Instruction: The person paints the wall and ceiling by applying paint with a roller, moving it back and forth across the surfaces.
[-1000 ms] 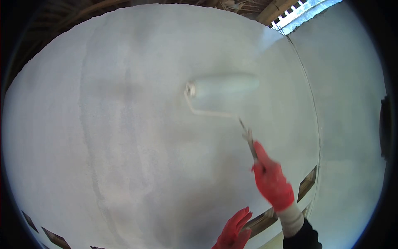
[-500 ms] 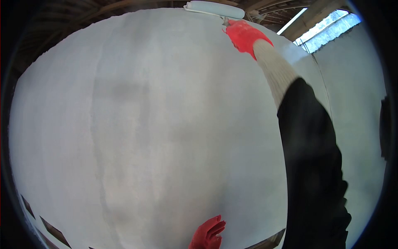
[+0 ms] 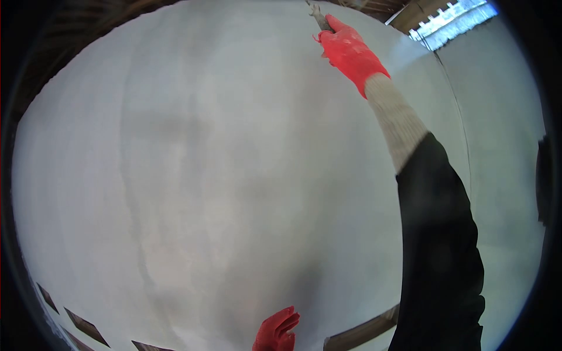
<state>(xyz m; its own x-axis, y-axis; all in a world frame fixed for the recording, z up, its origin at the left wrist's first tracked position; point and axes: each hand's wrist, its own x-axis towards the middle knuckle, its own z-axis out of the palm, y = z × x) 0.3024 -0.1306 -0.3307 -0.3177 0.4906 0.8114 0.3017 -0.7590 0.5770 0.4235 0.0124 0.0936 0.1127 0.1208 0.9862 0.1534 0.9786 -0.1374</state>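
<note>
High on the pale grey-white wall (image 3: pixel 234 175), my right hand (image 3: pixel 351 52), in a red glove with a knitted cuff, is closed around the handle of a paint roller (image 3: pixel 321 17). Only the handle and its start of wire show; the roller's sleeve lies past the top edge. My left hand (image 3: pixel 276 330), also red-gloved, is low at the bottom edge in front of the wall. Its fingers are loosely bent and apart from the thumb, with nothing seen in them.
Wooden roof beams (image 3: pixel 134 9) run above the wall's curved top edge. A bright gap (image 3: pixel 453 26) opens at upper right, over an adjoining grey wall (image 3: pixel 503 105). Dark wooden pieces (image 3: pixel 363 333) show along the bottom.
The roller's sleeve, visible at the top before, has gone out of view upward. My right hand still grips the handle. My left hand has shifted slightly left in view.
</note>
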